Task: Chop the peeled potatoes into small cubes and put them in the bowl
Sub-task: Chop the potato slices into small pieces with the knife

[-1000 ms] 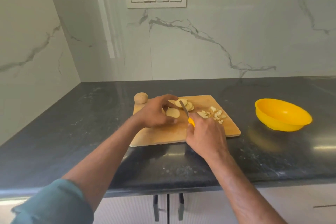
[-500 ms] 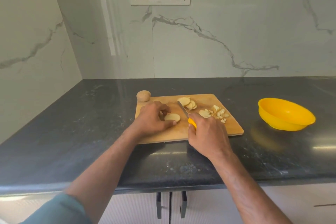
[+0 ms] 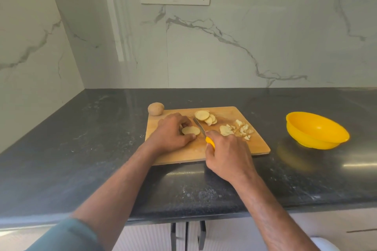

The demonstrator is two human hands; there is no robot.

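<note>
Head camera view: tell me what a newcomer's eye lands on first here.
The bright yellow bowl stands out first, alone on the dark counter to the right of the wooden cutting board. Next come the two hands at the board's middle: the left hand holds a potato slice, while the right hand grips a yellow-handled knife beside it. Small potato cubes lie on the board's right side.

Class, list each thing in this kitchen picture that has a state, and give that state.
Left hand: holds a round pale potato slice on the wooden chopping board.
Right hand: grips the yellow-handled knife.
Yellow plastic bowl: upright, looks empty.
Whole round potato: uncut.
</note>
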